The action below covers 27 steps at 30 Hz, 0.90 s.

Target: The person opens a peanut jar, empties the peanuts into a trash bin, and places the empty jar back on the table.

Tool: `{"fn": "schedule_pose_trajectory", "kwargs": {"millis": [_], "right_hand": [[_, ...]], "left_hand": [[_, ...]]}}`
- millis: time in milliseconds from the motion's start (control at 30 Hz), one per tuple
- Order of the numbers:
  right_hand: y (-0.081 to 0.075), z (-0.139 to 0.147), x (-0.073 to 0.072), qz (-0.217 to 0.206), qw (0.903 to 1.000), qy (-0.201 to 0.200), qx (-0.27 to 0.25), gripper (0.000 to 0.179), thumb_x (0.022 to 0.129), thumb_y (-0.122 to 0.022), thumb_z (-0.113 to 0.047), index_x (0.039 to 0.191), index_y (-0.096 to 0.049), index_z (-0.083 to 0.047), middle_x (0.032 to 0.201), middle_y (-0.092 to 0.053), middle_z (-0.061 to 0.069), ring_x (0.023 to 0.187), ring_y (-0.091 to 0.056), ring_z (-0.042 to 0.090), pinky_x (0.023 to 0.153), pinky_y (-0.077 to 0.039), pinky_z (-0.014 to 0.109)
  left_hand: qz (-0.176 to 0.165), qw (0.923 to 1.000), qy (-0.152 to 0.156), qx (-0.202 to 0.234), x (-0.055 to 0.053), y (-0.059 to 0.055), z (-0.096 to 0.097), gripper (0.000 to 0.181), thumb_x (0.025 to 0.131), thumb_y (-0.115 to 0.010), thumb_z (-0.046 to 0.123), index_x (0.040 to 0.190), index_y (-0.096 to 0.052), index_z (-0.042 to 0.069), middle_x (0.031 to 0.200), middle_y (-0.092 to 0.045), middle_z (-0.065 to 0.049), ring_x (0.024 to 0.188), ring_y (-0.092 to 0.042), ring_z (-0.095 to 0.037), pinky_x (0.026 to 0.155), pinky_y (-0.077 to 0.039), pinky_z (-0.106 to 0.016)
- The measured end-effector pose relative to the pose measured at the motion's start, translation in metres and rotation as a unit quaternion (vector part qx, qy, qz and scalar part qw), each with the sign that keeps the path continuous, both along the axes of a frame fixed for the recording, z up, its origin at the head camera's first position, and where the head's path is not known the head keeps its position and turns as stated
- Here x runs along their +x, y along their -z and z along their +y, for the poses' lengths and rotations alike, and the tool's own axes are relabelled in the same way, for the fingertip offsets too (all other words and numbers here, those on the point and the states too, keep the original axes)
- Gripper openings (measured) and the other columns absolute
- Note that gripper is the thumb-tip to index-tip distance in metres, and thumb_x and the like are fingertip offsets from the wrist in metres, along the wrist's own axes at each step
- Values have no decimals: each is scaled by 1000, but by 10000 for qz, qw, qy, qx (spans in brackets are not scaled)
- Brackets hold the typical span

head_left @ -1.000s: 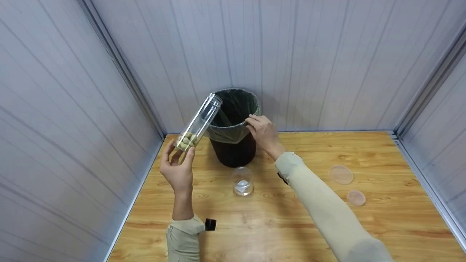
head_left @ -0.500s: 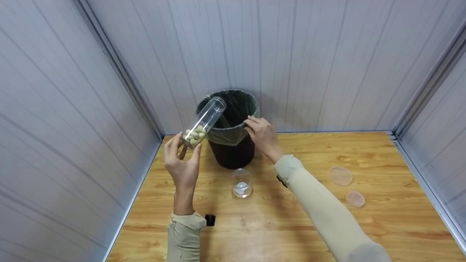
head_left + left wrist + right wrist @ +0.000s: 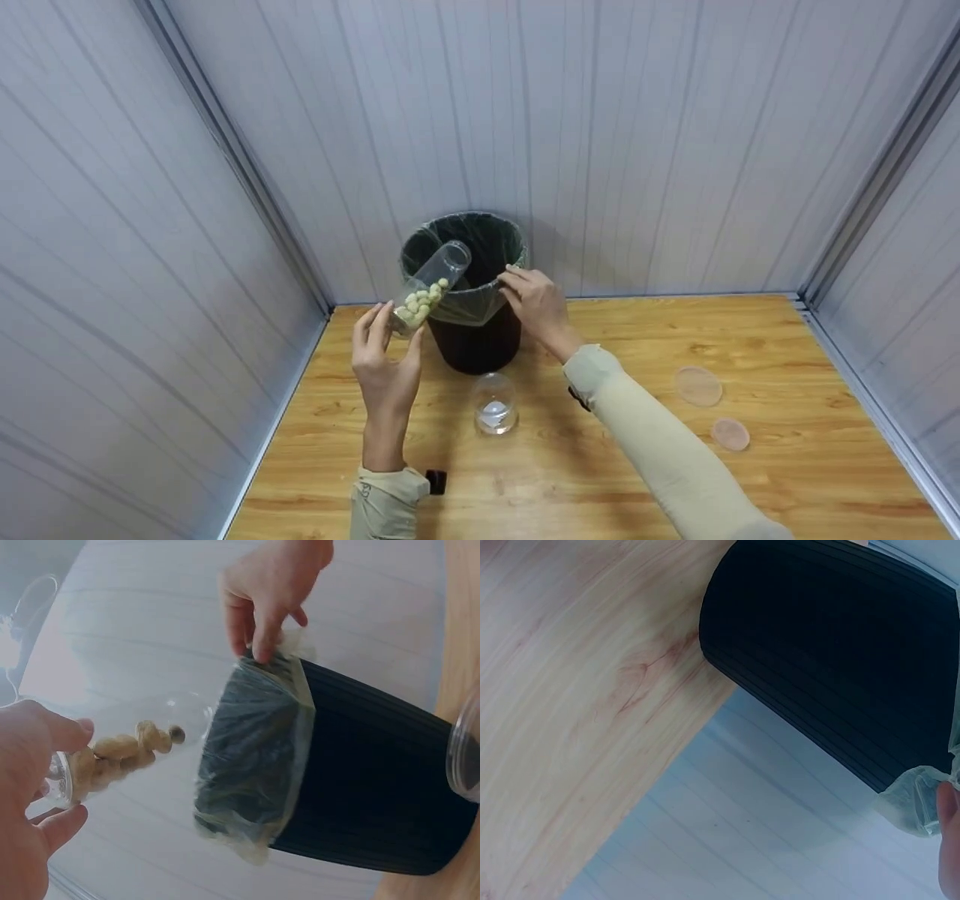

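My left hand (image 3: 386, 367) grips the base of a clear cylindrical jar (image 3: 448, 259), fingers and thumb around it. Inside lie several pale, yellow-green, nut-like pieces (image 3: 418, 301), strung along the lower side toward the mouth. The jar tilts, with its mouth above the opening of a black trash can (image 3: 476, 345). A translucent bag (image 3: 255, 742) lines the can and folds over its rim. At the rim's right side, my right hand (image 3: 538, 304) pinches the bag; only a bit of that hand shows in the right wrist view.
An open clear container (image 3: 495, 405) with something white at its bottom stands in front of the can. Two round translucent lids, one larger (image 3: 698, 386) and one smaller (image 3: 730, 434), lie at right on the wooden tabletop (image 3: 600, 465). Panel walls (image 3: 637, 150) enclose the back and sides.
My left hand has tipped the jar further and moved it slightly right, over the can. The pieces have slid from its base toward the mouth. My right hand stays at the bag's rim.
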State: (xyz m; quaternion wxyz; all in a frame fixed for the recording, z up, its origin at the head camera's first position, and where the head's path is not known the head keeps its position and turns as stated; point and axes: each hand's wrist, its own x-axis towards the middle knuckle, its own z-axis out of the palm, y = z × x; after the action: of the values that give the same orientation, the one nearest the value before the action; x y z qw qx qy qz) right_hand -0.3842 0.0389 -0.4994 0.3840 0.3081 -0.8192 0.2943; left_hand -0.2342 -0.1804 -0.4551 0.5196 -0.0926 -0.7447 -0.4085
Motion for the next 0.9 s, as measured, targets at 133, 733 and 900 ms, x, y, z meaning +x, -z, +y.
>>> {"fn": "schedule_pose_trajectory", "kwargs": {"millis": [133,733,900], "right_hand": [[-4,0,-1,3,10000,-23,-51,20,85,-76,-11,105,-75,-7,116,-68,8,100,-65,26,86,-53,37],[-10,-12,-4,-52,10000,77,-28,21,85,-76,-12,106,-75,-9,118,-68,6,96,-67,26,80,-56,39],[-7,-14,-3,-69,10000,20,-44,22,85,-75,-12,106,-75,-10,118,-68,5,99,-66,25,83,-55,37]], "left_hand": [[-3,9995,-165,-257,0,-7,1,59,70,-84,-5,124,-63,0,121,-57,-18,107,-58,-26,85,-53,-32],[35,9941,-610,-892,2,-13,-2,56,73,-82,0,125,-61,-1,120,-56,-23,112,-55,-34,90,-48,-44],[12,9935,-688,-911,5,-14,-1,56,73,-82,0,126,-61,0,121,-55,-24,113,-54,-34,91,-48,-43]]}}
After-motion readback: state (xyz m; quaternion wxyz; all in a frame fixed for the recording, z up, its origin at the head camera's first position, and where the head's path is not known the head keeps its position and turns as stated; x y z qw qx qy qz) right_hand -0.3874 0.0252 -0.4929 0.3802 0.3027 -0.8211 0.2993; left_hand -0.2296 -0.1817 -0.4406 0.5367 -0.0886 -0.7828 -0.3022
